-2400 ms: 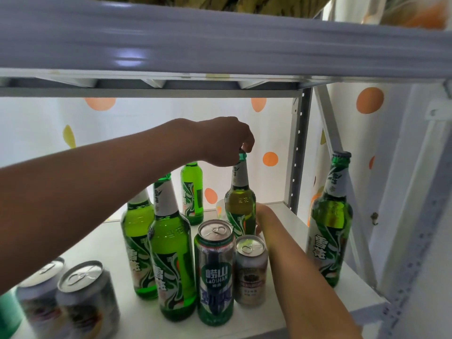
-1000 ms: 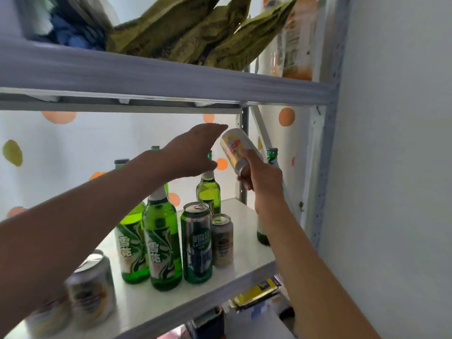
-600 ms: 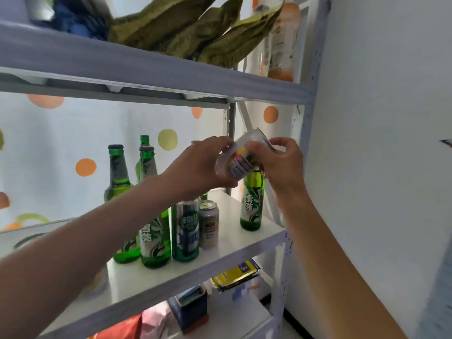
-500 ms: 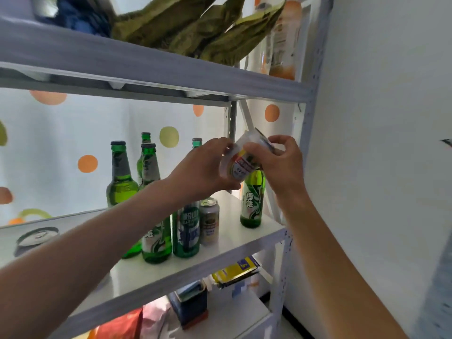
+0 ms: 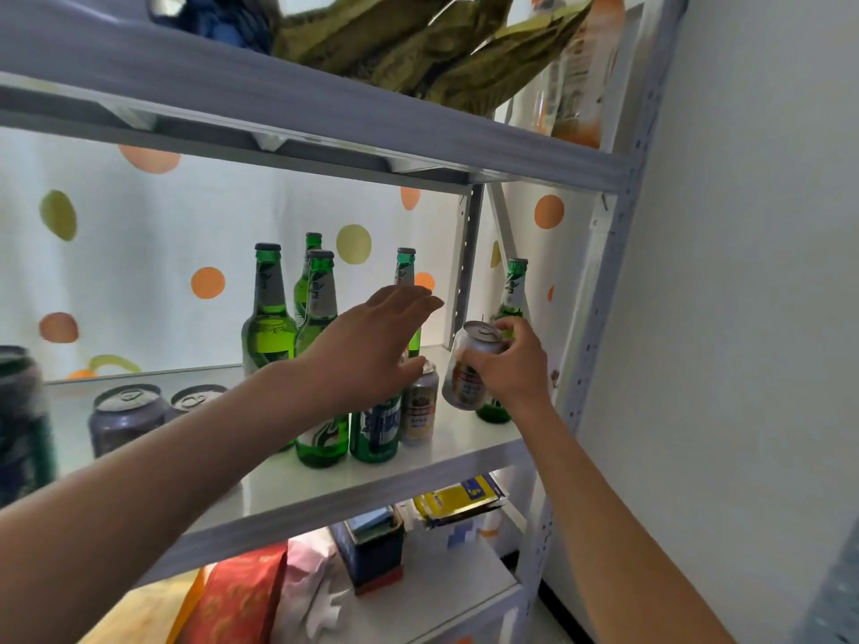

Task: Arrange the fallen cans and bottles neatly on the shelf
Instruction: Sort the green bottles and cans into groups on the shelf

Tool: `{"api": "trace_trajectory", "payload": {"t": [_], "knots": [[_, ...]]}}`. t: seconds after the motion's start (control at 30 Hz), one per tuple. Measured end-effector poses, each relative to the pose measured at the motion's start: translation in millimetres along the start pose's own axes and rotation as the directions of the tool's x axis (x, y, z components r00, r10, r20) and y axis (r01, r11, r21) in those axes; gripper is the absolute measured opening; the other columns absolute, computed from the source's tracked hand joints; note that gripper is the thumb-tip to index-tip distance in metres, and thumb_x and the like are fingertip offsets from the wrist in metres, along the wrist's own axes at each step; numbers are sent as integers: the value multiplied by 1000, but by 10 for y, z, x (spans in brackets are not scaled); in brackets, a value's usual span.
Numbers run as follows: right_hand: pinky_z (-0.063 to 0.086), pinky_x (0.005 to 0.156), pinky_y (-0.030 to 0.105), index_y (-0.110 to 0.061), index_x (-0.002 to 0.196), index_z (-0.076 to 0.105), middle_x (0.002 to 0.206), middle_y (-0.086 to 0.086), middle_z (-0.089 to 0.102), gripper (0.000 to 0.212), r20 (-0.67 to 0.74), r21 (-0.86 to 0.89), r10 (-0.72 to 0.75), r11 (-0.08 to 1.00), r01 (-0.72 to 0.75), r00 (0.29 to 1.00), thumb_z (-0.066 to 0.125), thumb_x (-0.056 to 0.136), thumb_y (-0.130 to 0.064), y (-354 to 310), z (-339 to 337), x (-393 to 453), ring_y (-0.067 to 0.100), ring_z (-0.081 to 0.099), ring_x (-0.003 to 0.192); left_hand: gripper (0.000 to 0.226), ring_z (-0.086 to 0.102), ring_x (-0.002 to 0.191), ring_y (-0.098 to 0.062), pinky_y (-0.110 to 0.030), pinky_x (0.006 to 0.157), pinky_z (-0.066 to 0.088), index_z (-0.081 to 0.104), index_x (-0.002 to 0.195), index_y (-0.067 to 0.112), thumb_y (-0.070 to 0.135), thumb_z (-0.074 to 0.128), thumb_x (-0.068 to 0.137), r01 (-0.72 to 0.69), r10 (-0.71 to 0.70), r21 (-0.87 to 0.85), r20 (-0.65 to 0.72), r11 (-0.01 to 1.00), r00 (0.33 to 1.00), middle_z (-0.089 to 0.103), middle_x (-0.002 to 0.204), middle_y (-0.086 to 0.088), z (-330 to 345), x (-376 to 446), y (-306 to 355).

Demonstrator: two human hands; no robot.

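Risk sits mostly with the small can (image 5: 470, 364), which the right hand (image 5: 511, 364) grips around its side, fingers curled over the rim, above the right end of the middle shelf (image 5: 325, 485). The can is tilted, its top leaning toward the left, and it hangs in the air rather than resting on the board. Set down at that angle, it would likely land on an edge and roll. It is also just in front of a green bottle (image 5: 506, 337) standing near the shelf's right post, and close to a short upright can (image 5: 420, 402); a careless lowering could knock either one, and a bumped bottle so near the front edge might topple off.

The left hand (image 5: 372, 346) is spread flat, fingers straight, holding nothing, and hovers in front of the cluster of bottles (image 5: 297, 337). A sweep from it could clip their necks.

The held can is silver with a white, red and orange label, its pull tab intact and its body apparently undented. On the shelf 5 green bottles stand upright, with a tall green can (image 5: 376, 429) among them. Further left, 2 more cans (image 5: 125, 420) stand with their tops showing, and a blurred dark can (image 5: 23, 411) sits at the frame's edge.
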State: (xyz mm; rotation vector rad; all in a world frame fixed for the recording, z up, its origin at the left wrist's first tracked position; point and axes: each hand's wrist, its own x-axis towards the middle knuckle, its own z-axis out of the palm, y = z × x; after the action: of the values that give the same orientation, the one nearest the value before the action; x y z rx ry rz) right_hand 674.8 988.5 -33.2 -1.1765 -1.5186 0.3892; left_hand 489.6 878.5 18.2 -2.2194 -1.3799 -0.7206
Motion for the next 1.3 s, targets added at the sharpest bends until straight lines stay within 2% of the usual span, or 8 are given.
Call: {"api": "trace_trajectory", "payload": {"t": [0.37, 0.5, 0.67, 0.87, 1.0, 1.13, 1.23, 1.3], "knots": [[38, 76, 24, -13, 124, 55, 112, 2, 61, 61, 93, -122, 100, 989, -88, 991, 81, 73, -32, 244, 258, -95, 15, 53, 91, 56, 33, 137, -14, -35, 102, 41, 39, 143, 24, 34, 56, 90, 30, -30, 10, 16, 999, 999, 38, 148, 3, 35, -265, -78], [42, 78, 26, -13, 125, 56, 117, 4, 65, 63, 112, -136, 130, 984, -115, 985, 81, 73, -39, 304, 306, -140, 22, 62, 103, 55, 32, 136, -12, -34, 102, 41, 38, 143, 26, 35, 55, 91, 32, -32, 1, 38, 999, 999, 36, 149, 5, 35, -286, -43], [49, 83, 34, -19, 125, 53, 113, 2, 66, 57, 173, -161, 126, 982, -99, 977, 75, 76, -39, 262, 318, -215, 24, 63, 103, 53, 28, 138, -11, -33, 101, 41, 37, 142, 27, 35, 52, 92, 32, -30, -25, 70, 999, 997, 31, 151, 7, 115, -274, 48], [47, 88, 30, -18, 134, 51, 120, -1, 64, 63, 241, -82, 101, 993, -83, 965, 78, 80, -37, 296, 215, -245, 18, 60, 108, 49, 35, 134, -15, -35, 104, 39, 45, 137, 24, 32, 55, 90, 134, -124, -131, 85, 982, 989, 37, 148, 6, 260, -78, 160], [50, 91, 36, -18, 130, 57, 117, -1, 66, 59, 121, -135, 133, 984, -116, 984, 61, 86, -58, 331, 106, -189, 19, 62, 109, 57, 42, 128, -22, -33, 99, 36, 38, 141, 14, 32, 56, 91, 327, -313, -174, 103, 929, 944, 42, 144, -4, 303, 233, 121], [53, 74, 35, -20, 96, 63, 86, -9, 64, 28, -82, -27, 124, 992, -127, 989, 55, 93, -47, 378, -15, -26, 16, 64, 85, 47, 44, 116, -30, -35, 91, 36, 43, 126, 2, 29, 55, 89, 490, -490, -130, 33, 862, 871, 49, 125, -15, 378, 582, -40], [42, 62, 27, -19, 95, 60, 82, -10, 59, 19, -164, 20, 136, 991, -135, 977, 57, 94, -38, 435, -84, 130, 17, 62, 84, 54, 45, 115, -32, -36, 91, 39, 41, 125, -1, 35, 59, 88, 538, -538, 20, -30, 843, 843, 48, 122, -17, 454, 820, -121], [43, 65, 29, -17, 103, 58, 90, -5, 59, 26, -184, 74, 170, 985, -159, 968, 61, 91, -40, 485, -58, 218, 20, 61, 89, 64, 47, 114, -33, -35, 85, 40, 41, 127, -2, 39, 66, 84, 624, -625, 29, 28, 781, 780, 49, 122, -17, 524, 962, -176]]}}
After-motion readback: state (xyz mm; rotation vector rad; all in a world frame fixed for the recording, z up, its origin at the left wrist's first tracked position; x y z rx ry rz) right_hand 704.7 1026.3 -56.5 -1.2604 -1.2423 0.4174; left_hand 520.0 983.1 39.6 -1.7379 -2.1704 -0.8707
